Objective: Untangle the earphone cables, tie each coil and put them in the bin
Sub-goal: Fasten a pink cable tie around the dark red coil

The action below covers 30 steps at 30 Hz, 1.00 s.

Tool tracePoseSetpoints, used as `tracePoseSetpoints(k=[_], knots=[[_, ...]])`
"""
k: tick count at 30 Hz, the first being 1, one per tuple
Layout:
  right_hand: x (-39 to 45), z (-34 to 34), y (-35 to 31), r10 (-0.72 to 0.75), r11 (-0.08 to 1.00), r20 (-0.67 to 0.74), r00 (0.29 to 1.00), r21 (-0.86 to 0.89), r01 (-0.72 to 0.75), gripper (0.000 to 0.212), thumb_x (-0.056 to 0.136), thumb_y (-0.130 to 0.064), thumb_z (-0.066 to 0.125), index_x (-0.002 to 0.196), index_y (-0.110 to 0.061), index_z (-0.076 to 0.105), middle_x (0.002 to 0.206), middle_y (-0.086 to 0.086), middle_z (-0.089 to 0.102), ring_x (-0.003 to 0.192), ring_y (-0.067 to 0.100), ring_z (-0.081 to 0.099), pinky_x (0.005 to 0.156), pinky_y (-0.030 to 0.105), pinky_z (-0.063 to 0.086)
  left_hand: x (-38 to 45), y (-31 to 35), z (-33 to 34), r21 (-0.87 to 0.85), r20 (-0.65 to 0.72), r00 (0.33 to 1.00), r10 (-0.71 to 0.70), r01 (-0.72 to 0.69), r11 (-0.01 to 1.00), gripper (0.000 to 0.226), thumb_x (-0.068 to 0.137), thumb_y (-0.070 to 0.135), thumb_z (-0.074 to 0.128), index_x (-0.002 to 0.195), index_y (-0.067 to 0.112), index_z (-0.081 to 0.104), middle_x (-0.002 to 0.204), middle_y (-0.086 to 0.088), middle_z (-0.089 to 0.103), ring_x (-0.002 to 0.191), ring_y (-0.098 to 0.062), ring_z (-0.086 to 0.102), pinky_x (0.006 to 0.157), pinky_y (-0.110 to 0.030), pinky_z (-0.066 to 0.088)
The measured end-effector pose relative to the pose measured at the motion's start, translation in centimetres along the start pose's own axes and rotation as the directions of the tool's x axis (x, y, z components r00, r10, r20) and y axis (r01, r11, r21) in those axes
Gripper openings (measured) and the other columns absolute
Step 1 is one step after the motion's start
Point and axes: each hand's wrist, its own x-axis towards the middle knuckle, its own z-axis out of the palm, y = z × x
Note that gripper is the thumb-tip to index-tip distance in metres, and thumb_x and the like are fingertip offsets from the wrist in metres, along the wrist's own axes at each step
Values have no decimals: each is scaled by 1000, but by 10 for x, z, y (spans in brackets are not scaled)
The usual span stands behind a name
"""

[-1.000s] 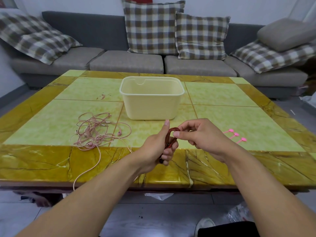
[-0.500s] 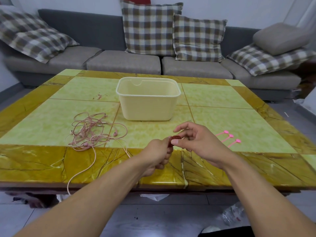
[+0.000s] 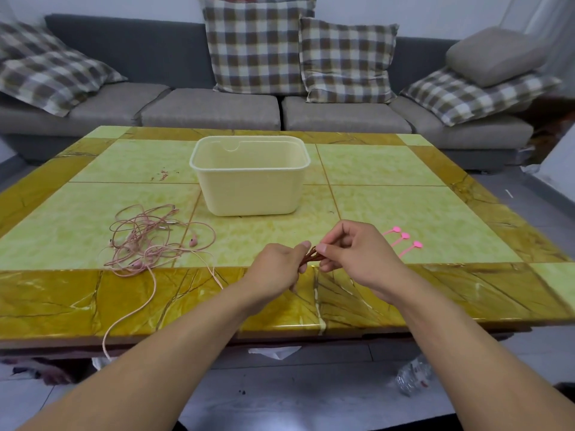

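You've got the dark red coil (image 3: 311, 258) pinched between both hands, just above the near edge of the surface (image 3: 404, 181); left hand (image 3: 277, 270) has fingers curled round its near/lower end, thumb on top; right hand (image 3: 357, 255) pinches the far/upper end w/ thumb and forefinger, other fingers loosely curled. So both grips are clenched on the same bundle; neither is free.

What matters for the next move, as I judge it: the pink ties (image 3: 404, 239) lie to the right of the coil, just beside your right hand, well apart from the left; three of them, round heads pointing away from you, tails toward you. Right hand is nearer, so it should let go and fetch one while the left keeps the bundle squeezed. Coil's long axis runs roughly left-low to right-high between the two hands, approx. along the surface edge.

Look of the coil: short, tight, flattened loops of thin reddish-brown cable; most is hidden in the fingers; can't tell if a tie is on it yet.

The bin (image 3: 249, 181) sits straight ahead, past the coil, mid-surface, open top, looks empty as far as I can see. The pink earphone tangle (image 3: 149, 241) is off to the left, loose and unsorted, one strand hanging over the near edge; that one's not yet done.
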Motion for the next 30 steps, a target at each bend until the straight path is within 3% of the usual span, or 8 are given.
tracePoseSetpoints(k=[7, 10, 14, 18, 21, 24, 28, 30], knots=[[3, -13, 15, -13, 1000, -117, 993, 24, 16, 8, 93, -6, 71, 88, -7, 65, 70, 5, 72, 61, 17, 70, 71, 36, 62, 10, 12, 15, 26, 93, 994, -58, 55, 998, 53, 104, 48, 42, 62, 19, 54, 49, 7, 41, 43, -13, 34, 47, -27, 26], [9, -22, 25, -11, 998, -163, 987, 53, 20, 4, 93, -9, 72, 91, -9, 68, 80, 8, 74, 67, 20, 72, 73, 35, 62, 16, 15, 22, 74, 17, 1000, -15, 14, 997, 53, 106, 44, 39, 61, 20, 53, 48, 9, 41, 47, -13, 34, 53, -30, 25], [26, -62, 60, -14, 934, -374, 927, -335, -121, 13, 96, -10, 66, 99, -20, 73, 100, -2, 74, 87, 16, 69, 70, 24, 52, 20, 10, 29, 57, -26, 1000, -12, 13, 998, 50, 108, 41, 36, 66, 20, 53, 53, 10, 43, 49, -10, 37, 51, -28, 26], [34, -90, 90, 106, 716, -284, 953, -643, -271, 27, 96, -18, 67, 122, -22, 72, 128, 7, 68, 115, 25, 64, 90, 32, 51, 24, 9, 30, 2, -15, 997, -72, 72, 997, 51, 108, 43, 37, 77, 14, 65, 56, 11, 45, 53, -10, 39, 53, -29, 29], [35, -94, 90, 124, 665, -241, 963, -700, -261, 19, 93, -26, 72, 110, -33, 77, 124, 4, 69, 110, 24, 64, 81, 31, 52, 25, 5, 31, -54, -9, 990, -141, 140, 989, 52, 107, 44, 39, 91, 1, 65, 51, 13, 47, 54, -12, 40, 54, -30, 29], [36, -101, 84, 150, 651, -314, 937, -682, -333, 5, 85, -33, 82, 88, -35, 78, 119, 2, 71, 106, 23, 65, 75, 31, 50, 23, 5, 32, -94, 27, 982, -188, 190, 977, 47, 107, 44, 39, 74, 18, 61, 46, 13, 45, 51, -13, 38, 50, -28, 27], [33, -101, 82, 211, 628, -333, 919, -674, -389, 18, 79, -40, 86, 73, -32, 70, 113, 6, 67, 99, 24, 62, 79, 35, 54, 24, 9, 28, -195, 88, 970, -225, 238, 951, 48, 106, 41, 32, 66, 19, 49, 47, 11, 38, 42, -9, 32, 42, -22, 24], [28, -98, 76, 140, 597, -342, 929, -720, -355, 18, 83, -43, 81, 78, -34, 67, 117, 8, 61, 105, 27, 59, 88, 38, 52, 23, 11, 26, -227, 120, 967, -224, 246, 942, 46, 104, 37, 29, 66, 19, 47, 50, 9, 36, 43, -10, 29, 45, -24, 23]])
